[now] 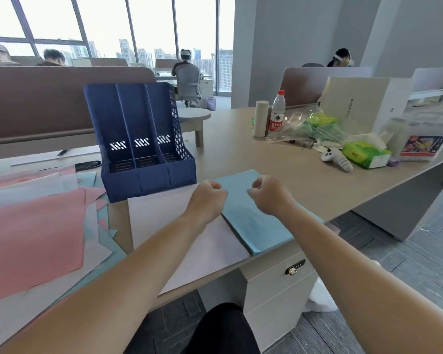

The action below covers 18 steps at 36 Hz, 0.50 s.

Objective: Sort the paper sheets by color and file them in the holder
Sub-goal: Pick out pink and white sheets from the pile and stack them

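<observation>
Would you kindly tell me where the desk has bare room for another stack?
Bare desk lies between the blue holder and the water bottle, beyond the blue sheets. Left of the holder, loose pink sheets crowd it; far right is clutter.

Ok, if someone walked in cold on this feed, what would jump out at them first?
Probably the tall dark blue file holder standing upright left of center, its three slots empty as far as they show. Next, the two hands: the left hand and right hand are curled over the far end of the light blue stack at the desk edge. Then the loose pink sheets spread messily at far left.
</observation>
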Each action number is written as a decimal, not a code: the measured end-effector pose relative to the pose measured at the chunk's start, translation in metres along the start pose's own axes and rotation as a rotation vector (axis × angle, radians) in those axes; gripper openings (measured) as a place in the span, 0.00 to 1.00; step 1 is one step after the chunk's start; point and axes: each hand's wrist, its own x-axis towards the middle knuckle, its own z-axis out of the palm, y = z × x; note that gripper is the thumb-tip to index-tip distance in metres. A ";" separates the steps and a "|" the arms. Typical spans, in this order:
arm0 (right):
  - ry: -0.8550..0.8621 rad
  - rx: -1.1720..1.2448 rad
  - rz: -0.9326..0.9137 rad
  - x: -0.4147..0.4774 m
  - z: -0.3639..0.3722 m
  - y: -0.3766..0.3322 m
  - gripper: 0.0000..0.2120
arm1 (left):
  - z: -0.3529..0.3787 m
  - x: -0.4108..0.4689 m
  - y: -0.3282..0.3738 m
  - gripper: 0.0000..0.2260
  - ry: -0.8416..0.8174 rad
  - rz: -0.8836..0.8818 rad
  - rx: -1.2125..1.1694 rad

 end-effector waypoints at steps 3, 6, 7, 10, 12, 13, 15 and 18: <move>-0.018 0.042 -0.077 -0.020 0.014 -0.038 0.11 | -0.035 -0.019 -0.007 0.08 0.015 0.000 0.013; -0.038 0.043 -0.159 -0.041 0.032 -0.081 0.08 | -0.074 -0.039 -0.021 0.06 0.057 0.028 0.052; -0.046 0.040 -0.186 -0.047 0.040 -0.096 0.07 | -0.089 -0.045 -0.027 0.06 0.073 0.021 0.054; -0.082 0.049 -0.271 -0.064 0.066 -0.137 0.09 | -0.131 -0.061 -0.053 0.05 0.134 -0.006 0.038; -0.103 0.043 -0.333 -0.075 0.086 -0.165 0.10 | -0.163 -0.071 -0.071 0.06 0.174 -0.010 0.036; -0.120 0.038 -0.353 -0.080 0.098 -0.179 0.11 | -0.179 -0.077 -0.080 0.06 0.195 -0.013 0.047; -0.172 0.031 -0.383 -0.088 0.122 -0.204 0.11 | -0.210 -0.087 -0.098 0.08 0.260 -0.034 0.061; -0.261 0.031 -0.406 -0.100 0.155 -0.238 0.11 | -0.254 -0.102 -0.120 0.09 0.345 -0.086 0.054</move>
